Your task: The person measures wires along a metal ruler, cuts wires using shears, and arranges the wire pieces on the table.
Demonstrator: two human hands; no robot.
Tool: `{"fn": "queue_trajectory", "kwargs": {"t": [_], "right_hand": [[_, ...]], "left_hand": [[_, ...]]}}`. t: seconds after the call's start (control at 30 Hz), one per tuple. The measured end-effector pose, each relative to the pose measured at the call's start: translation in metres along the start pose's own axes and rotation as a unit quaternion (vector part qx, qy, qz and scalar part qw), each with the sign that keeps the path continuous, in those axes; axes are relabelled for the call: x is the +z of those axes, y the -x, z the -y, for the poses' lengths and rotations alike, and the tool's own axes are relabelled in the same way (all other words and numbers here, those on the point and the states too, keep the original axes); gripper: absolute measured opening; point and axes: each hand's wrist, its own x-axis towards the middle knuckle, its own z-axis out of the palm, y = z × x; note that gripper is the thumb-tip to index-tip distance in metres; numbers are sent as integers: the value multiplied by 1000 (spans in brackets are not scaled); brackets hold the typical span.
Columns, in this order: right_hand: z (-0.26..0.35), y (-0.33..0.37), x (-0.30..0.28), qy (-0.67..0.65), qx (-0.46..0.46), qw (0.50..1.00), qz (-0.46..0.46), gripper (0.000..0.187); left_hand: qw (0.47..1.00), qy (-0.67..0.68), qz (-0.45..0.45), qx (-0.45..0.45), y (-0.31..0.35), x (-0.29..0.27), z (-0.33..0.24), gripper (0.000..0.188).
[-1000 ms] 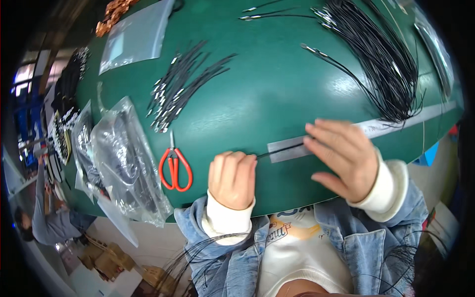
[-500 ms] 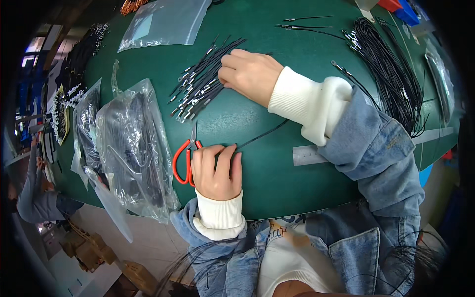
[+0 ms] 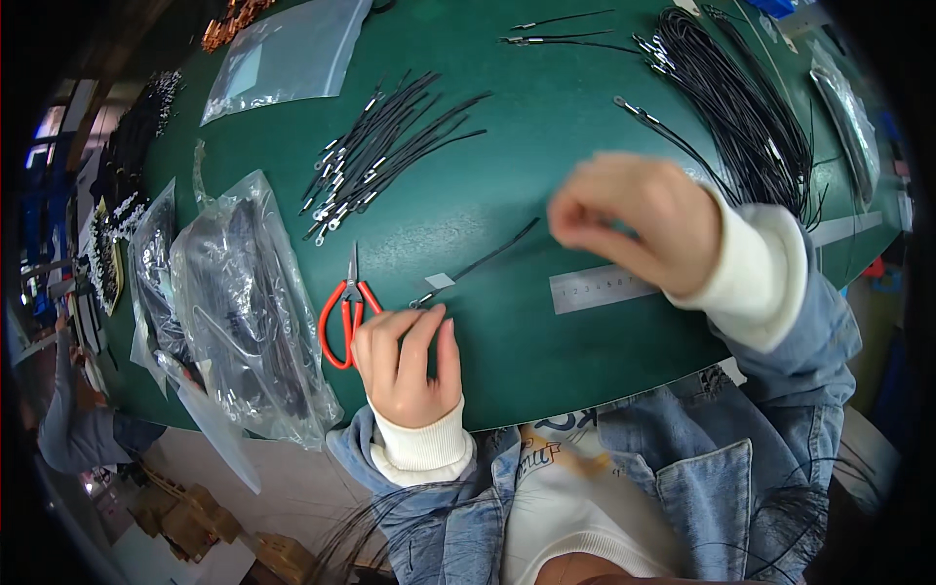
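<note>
My left hand (image 3: 409, 363) rests on the green table, fingers loosely bent and a little apart. Just beyond its fingertips lies a short black cable (image 3: 499, 249) with a metal terminal at its near end. A small pale rectangle (image 3: 441, 281) sits at the cable near that terminal. Red-handled scissors (image 3: 349, 310) lie beside this hand on the left, blades pointing away. My right hand (image 3: 639, 219) hangs over the table, curled and smeared by motion, near the cable's far end. Whether it grips anything cannot be made out. Farther off is a fanned pile of short black cables (image 3: 375, 151) with metal terminals.
A steel ruler (image 3: 600, 290) lies under the right hand's side. A thick bundle of long black cables (image 3: 731, 97) fills the far right. Clear bags (image 3: 249, 302) of dark parts lie on the left, and a flat plastic bag (image 3: 283, 58) at the back.
My right hand has left the cable pile and come right and nearer. The short cable's terminal and a pale rectangle now show by my left fingertips. The view has shifted slightly.
</note>
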Motion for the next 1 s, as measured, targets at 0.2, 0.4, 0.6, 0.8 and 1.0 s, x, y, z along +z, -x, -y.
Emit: {"fn": "queue_trajectory", "kwargs": {"t": [0.2,0.4,0.6,0.8,1.0], "right_hand": [[8,74,19,-13,154,988,14,5],[9,89,27,-18,203,978,-42,7],[9,102,27,107,165,977,-88,13],[29,124,49,49,24,991,-121,36],[33,125,68,97,74,992,5,70]], "left_hand": [[993,64,79,56,6,13,-19,31],[985,61,112,116,-2,34,-30,29],[981,85,126,119,-5,41,-36,25],[978,68,147,132,-9,37,-40,25],[978,42,146,142,-7,40,-38,23]]}}
